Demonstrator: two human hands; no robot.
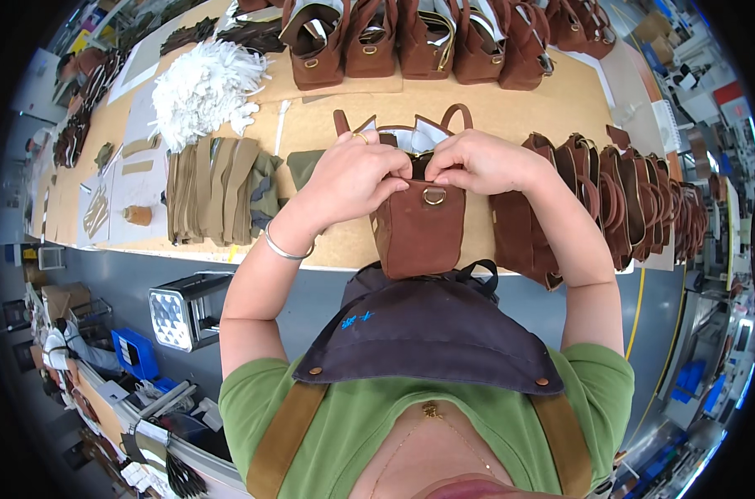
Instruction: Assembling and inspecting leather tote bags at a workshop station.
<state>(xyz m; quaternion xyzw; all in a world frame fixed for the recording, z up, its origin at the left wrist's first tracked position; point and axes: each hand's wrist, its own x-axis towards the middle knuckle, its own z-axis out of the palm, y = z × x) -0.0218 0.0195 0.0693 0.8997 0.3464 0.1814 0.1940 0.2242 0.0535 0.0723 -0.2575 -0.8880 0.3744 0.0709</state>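
Note:
A reddish-brown leather handbag point(421, 237) stands upright at the table's near edge, its end with a metal D-ring facing me. Its top is open, showing a pale lining and two upright handles. My left hand point(362, 173) pinches the top rim at the left of this end, thumb outside and fingers curled over. My right hand point(484, 162) pinches the same rim just to the right, above the D-ring. The two hands' fingertips are a small gap apart. What the fingers grip inside the rim is partly hidden by the knuckles.
Several finished-looking brown handbags point(315, 50) stand along the back. More brown bags point(577, 191) are packed in a row at right. Left lie stacked olive-tan strips point(215, 187), a heap of white strips point(204, 91) and a small spool point(138, 215). A stool point(178, 312) stands below the table.

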